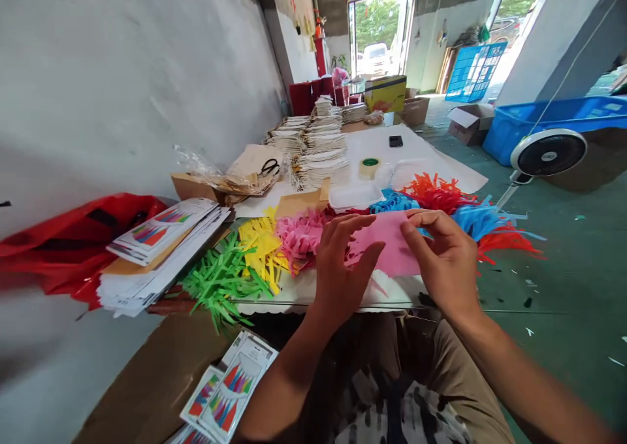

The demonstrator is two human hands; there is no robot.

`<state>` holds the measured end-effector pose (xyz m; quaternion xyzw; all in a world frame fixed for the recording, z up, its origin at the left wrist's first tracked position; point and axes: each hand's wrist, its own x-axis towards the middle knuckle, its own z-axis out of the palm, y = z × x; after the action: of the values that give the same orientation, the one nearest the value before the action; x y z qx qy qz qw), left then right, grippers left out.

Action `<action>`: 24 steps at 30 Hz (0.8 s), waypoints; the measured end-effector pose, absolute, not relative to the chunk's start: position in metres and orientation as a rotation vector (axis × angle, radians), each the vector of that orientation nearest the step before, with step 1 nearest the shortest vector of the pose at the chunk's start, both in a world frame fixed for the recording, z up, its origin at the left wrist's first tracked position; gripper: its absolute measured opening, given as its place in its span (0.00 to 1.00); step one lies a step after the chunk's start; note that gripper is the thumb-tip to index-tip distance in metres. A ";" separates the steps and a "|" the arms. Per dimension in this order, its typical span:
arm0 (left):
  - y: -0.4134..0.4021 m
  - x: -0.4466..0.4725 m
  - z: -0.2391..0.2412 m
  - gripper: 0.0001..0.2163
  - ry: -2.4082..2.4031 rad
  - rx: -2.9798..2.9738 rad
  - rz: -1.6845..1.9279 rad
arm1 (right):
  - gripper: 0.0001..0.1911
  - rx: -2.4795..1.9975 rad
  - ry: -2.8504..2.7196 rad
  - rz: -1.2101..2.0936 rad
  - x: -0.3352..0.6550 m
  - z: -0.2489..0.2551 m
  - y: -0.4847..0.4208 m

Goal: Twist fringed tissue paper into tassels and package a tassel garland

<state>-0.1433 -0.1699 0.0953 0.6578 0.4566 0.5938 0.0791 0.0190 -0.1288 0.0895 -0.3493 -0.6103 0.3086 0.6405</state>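
A pink cut paper piece (389,245) is held between both hands over the near edge of the table (313,294). My left hand (343,268) pinches its left side, fingers curled over the top. On the right side, my right hand (443,258) grips it with thumb and fingers closed. Behind the hands lie piles of fringed paper: green (220,277), yellow (262,245), pink (301,232), blue (394,201), orange-red (435,192) and light blue (477,219).
Printed card stacks (161,235) and a red plastic bag (73,235) lie at left. Scissors (269,166), tape roll (369,166), white tray (355,196), phone (396,141) and tall paper stacks (318,147) sit farther back. A fan (548,153) and blue crate (553,121) stand right. More cards (228,392) lie below.
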 end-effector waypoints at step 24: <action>-0.169 -0.092 0.055 0.02 1.199 2.107 1.700 | 0.07 -0.830 -1.421 0.576 0.083 0.035 -0.178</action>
<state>-0.0925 -0.1695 0.0551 0.7086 0.4035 0.5718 0.0903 0.0832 -0.1779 0.0348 -0.3645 -0.6240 0.2528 0.6433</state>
